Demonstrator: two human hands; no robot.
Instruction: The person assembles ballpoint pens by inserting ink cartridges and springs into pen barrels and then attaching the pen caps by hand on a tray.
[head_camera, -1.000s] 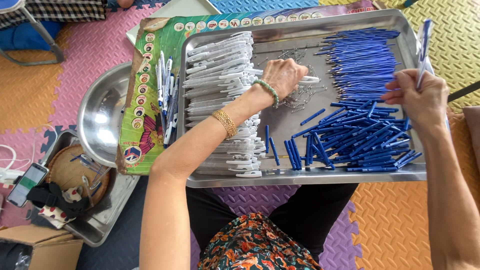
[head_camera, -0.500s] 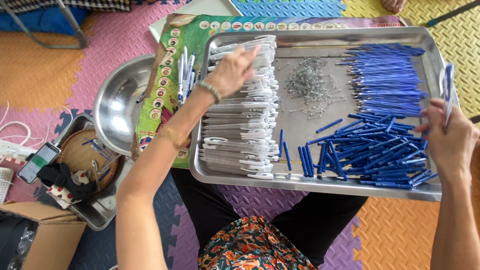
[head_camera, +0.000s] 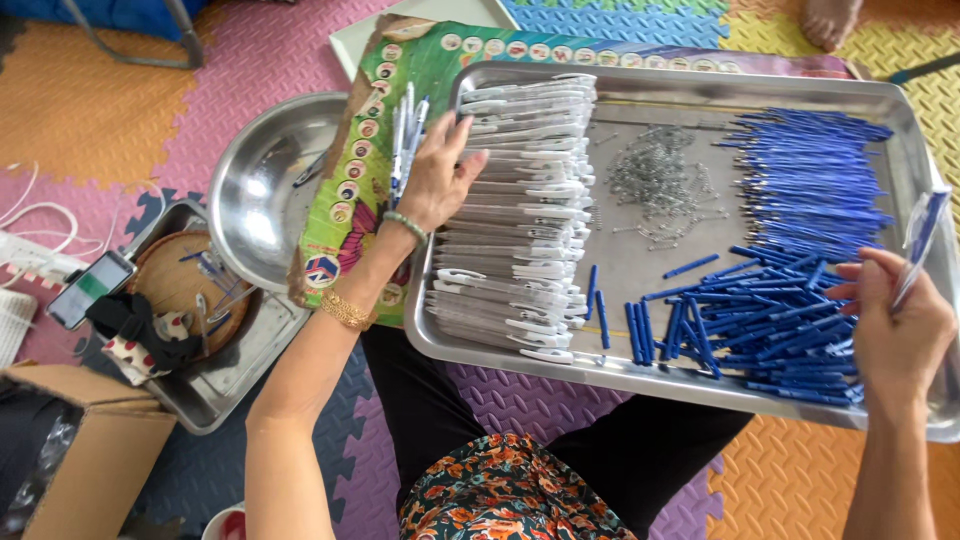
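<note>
Left hand (head_camera: 435, 180) stretched over the left rim of the steel tray (head_camera: 700, 88), fingers loosely curled, fingertips touching a few finished pens (head_camera: 405, 135) lying on the colourful printed cardboard (head_camera: 350, 200) just beside the tray; whether actually pinching one, impossible to tell. Bead bracelet and gold bangle on that wrist. Right hand (head_camera: 900, 335) at the tray's right edge, closed around a clear pen barrel with a blue part inside (head_camera: 922, 240), held upright between thumb and fingers.

Inside the tray, resting across the lap: a tidy stack of white-and-clear pen barrels (head_camera: 520, 220) along the left side, a small heap of metal springs (head_camera: 660, 185) in the middle toward the far edge, a neat row of blue refills (head_camera: 815, 175) at the far right, and a looser scatter of more blue refills (head_camera: 760, 320) near the right hand.

To the left on the foam-mat floor (head_camera: 110, 110): a round steel bowl (head_camera: 265, 195) partly under the cardboard, a smaller steel tray (head_camera: 215, 385) holding a woven basket, a phone (head_camera: 90, 288) beside it, and an open cardboard box (head_camera: 95, 460) at the near-left corner.
</note>
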